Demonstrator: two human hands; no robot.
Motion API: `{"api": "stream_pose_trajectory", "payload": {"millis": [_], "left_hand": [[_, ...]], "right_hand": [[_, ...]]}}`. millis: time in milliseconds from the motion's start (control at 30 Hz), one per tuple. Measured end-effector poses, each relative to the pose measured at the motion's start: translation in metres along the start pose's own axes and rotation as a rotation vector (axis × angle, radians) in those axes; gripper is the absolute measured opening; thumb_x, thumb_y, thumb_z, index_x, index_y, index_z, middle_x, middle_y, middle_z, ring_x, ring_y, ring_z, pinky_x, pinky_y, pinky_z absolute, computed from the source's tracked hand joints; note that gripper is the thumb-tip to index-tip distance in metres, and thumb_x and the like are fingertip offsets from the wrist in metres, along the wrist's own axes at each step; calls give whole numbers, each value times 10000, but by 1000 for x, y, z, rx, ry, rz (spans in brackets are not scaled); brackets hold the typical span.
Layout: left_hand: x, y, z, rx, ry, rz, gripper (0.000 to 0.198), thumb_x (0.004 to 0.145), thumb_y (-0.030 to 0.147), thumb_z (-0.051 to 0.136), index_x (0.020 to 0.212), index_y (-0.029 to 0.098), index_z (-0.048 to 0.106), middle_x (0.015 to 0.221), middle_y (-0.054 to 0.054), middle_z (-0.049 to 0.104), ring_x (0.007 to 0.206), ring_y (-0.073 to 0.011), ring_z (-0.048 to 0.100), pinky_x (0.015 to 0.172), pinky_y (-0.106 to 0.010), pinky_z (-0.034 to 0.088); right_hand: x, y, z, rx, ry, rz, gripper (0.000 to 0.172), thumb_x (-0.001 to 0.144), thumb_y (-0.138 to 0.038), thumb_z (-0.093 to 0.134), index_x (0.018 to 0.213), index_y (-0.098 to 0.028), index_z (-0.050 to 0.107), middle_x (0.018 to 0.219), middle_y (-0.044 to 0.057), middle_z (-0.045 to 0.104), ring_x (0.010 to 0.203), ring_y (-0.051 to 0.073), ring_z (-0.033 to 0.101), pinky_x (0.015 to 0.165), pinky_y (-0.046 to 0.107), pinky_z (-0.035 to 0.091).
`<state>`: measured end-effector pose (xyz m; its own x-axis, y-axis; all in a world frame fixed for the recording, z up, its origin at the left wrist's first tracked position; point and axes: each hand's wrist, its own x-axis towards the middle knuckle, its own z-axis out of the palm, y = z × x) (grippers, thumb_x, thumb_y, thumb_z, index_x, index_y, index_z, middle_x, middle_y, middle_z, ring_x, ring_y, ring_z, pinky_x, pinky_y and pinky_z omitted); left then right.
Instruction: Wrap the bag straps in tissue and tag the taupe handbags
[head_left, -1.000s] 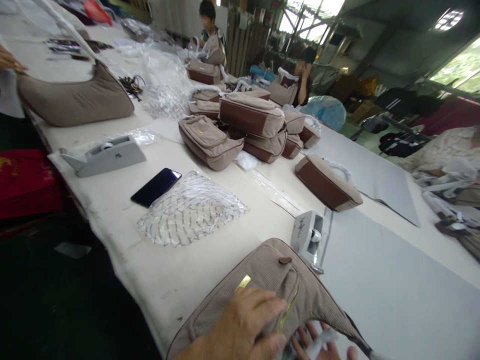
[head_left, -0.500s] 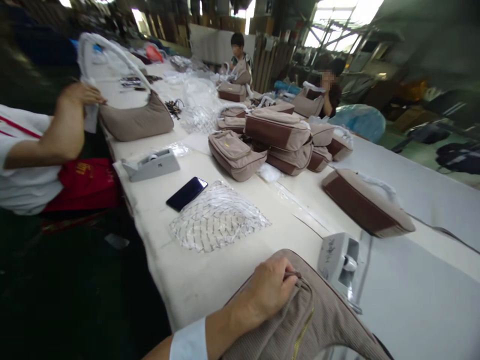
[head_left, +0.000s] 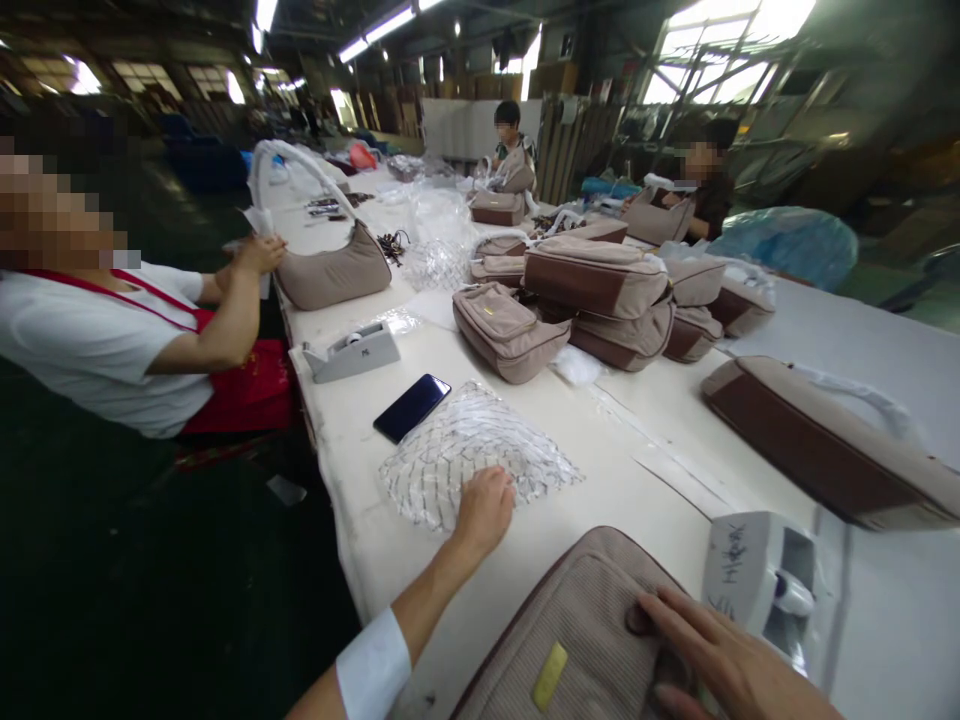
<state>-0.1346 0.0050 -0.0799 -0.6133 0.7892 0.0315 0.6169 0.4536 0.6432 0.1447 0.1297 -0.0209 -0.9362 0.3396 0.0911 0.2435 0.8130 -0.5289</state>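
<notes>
My left hand (head_left: 484, 507) reaches out over the white table (head_left: 600, 440) and rests on the near edge of a clear plastic packet (head_left: 472, 455) with a dark net pattern; its fingers curl down onto the packet. A taupe ribbed handbag (head_left: 577, 630) with a gold tag lies at the table's near edge. My right hand (head_left: 724, 660) lies flat on that handbag with its fingers stretched out.
A dark phone (head_left: 412, 407) and a grey tape dispenser (head_left: 352, 352) lie beyond the packet. A second tape dispenser (head_left: 757, 580) stands right of my bag. Several taupe bags (head_left: 592, 290) are piled mid-table. A person in a white shirt (head_left: 97, 340) sits at left; two people work at the far end.
My left hand let go of the handbag and moved forward onto the netted packet. My right hand came to rest flat on the bag. The view tilted up and left.
</notes>
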Motion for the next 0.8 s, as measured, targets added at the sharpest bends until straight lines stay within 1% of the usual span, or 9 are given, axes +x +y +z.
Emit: {"api": "stream_pose_trajectory", "payload": {"millis": [33,100,133,200,300,400,533,667,800], "left_hand": [[13,-16,-3,34,16,-18,270,832,118,433,1037,125,609,1194,-146,581,1150,-258,502,990,-409,384],[39,-42,-9,91,51,-32,434,807,63,425,1235,98,490,1367,-175,434,1282,-261,377,1053,-410,323],[50,-52,-12,114,64,-36,488,811,57,420,1297,96,428,1405,-174,385,1313,-252,334,1070,-399,303],[70,-64,-16,148,63,-45,479,833,80,431,1311,108,416,1382,-165,414,1303,-242,348,1071,-382,304],[89,-71,-11,183,17,-85,291,859,165,509,1144,130,560,1212,-126,559,1171,-244,487,1011,-426,371],[95,-73,3,204,-5,-147,208,871,261,556,1029,133,600,1124,-86,596,1084,-232,539,949,-471,417],[91,-77,18,185,17,-253,214,892,321,531,963,136,612,1015,-65,627,971,-199,587,887,-434,463],[85,-81,12,122,83,-327,226,892,323,530,979,129,606,1004,-66,630,947,-195,596,870,-419,471],[85,-78,5,-1,148,-288,248,892,322,528,1065,153,584,1131,-85,588,1015,-206,567,908,-434,453]], "right_hand": [[6,0,7,-99,-29,-48,515,746,-425,661,1238,-306,571,1190,59,612,992,307,635,778,379,586],[12,2,20,-219,35,-100,524,790,-431,603,1284,-275,530,1183,67,615,981,302,642,764,396,593],[13,2,26,-238,65,-106,528,801,-435,590,1297,-268,518,1191,67,611,989,296,639,772,395,590],[11,3,32,-242,69,-92,526,818,-434,574,1314,-276,496,1230,57,586,1027,281,623,804,380,577],[8,-1,31,-215,46,-61,510,838,-424,549,1324,-284,484,1268,49,557,1073,274,597,852,378,550],[9,-10,29,-191,71,-55,496,845,-402,541,1321,-275,489,1270,52,553,1091,275,585,883,384,528],[12,-18,37,-151,109,-128,367,854,-329,539,1216,-300,591,1277,34,550,1117,256,569,909,355,511],[19,-16,48,-99,137,-179,355,860,-275,530,1209,-276,596,1316,41,520,1172,243,527,962,348,470],[23,-13,56,-92,157,-197,379,859,-256,530,1235,-249,573,1322,62,515,1185,238,516,970,360,459]]}}
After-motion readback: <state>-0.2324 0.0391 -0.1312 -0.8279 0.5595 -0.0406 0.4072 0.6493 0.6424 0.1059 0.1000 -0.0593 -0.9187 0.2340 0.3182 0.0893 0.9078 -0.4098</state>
